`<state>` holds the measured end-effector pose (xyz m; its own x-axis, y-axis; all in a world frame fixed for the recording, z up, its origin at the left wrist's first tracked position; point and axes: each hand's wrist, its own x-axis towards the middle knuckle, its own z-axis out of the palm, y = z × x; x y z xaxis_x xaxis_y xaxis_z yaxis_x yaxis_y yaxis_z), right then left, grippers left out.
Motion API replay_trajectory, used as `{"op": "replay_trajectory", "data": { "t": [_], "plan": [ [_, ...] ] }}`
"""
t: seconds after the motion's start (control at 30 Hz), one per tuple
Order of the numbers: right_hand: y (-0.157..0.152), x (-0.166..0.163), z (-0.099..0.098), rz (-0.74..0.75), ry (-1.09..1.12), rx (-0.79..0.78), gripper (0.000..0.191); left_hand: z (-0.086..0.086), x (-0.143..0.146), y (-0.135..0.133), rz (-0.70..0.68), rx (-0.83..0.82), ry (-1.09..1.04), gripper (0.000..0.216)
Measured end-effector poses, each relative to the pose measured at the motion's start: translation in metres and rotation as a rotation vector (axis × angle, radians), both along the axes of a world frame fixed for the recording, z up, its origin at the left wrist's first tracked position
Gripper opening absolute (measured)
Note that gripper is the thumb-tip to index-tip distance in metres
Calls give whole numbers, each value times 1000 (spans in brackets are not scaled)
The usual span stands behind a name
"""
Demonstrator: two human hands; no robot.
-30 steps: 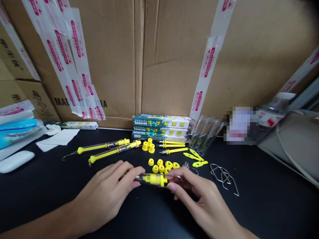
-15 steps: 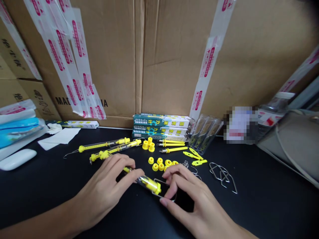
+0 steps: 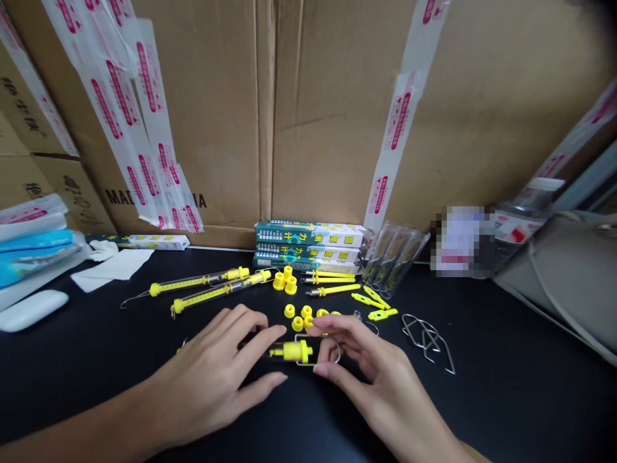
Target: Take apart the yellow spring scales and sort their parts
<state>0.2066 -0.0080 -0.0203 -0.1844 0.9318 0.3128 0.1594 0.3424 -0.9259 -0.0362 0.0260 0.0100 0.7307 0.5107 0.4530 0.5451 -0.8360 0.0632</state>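
Note:
A clear-tubed spring scale (image 3: 296, 352) with a yellow end plug lies level on the black table, its middle hidden under my left hand (image 3: 226, 360). That hand's thumb is spread away from the tube, and its index finger lies along the far side. My right hand (image 3: 359, 360) pinches the bent wire loop (image 3: 339, 352) around the yellow plug, thumb on the near wire and fingers by the far one. Just beyond lie several yellow flanged caps (image 3: 297, 323), partly covered by my right fingers. Two more spring scales (image 3: 222, 292) lie beyond my left hand.
Yellow rods (image 3: 335, 290), flat yellow pieces (image 3: 382, 314), clear tubes (image 3: 393, 263) and bent wires (image 3: 429, 341) lie at the right. Printed boxes (image 3: 311, 238) are stacked against a large carton (image 3: 222, 116). A bottle (image 3: 523, 218) and grey bag (image 3: 563, 276) stand far right; a white mouse (image 3: 33, 310) lies left.
The spring scale has turned from slanting to nearly level. My left thumb has come off the tube and moved toward me. My right hand stays at the wire loop.

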Motion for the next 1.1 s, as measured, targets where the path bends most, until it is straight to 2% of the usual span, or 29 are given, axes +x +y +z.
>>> {"op": "replay_trajectory", "data": {
  "t": [0.13, 0.2, 0.27, 0.37, 0.43, 0.53, 0.63, 0.87, 1.1],
  "plan": [
    [-1, -3, 5, 34, 85, -18, 39, 26, 23, 5, 53, -535, -144, 27],
    [0, -5, 7, 20, 183, -52, 38, 35, 36, 14, 85, -729, -144, 29],
    [2, -5, 7, -11, 322, -121, 40, 37, 45, 23, 70, -925, -229, 26],
    [6, -3, 7, -67, 466, -236, 49, 27, 52, 33, 58, -1177, -402, 29],
    [8, -1, 8, -94, 446, -293, 48, 19, 54, 33, 53, -1243, -461, 34],
    [8, 0, 14, -131, 285, -274, 31, 11, 56, 27, 45, -1282, -524, 40],
    [7, -2, 21, -100, 176, -273, 40, 6, 57, 19, 28, -1305, -582, 42],
    [8, -4, 21, 24, 280, -412, 47, 5, 56, 21, 0, -1325, -596, 47],
    [9, -3, 17, 113, 345, -478, 51, 9, 50, 26, -216, -1527, -511, 70]
  ]
}}
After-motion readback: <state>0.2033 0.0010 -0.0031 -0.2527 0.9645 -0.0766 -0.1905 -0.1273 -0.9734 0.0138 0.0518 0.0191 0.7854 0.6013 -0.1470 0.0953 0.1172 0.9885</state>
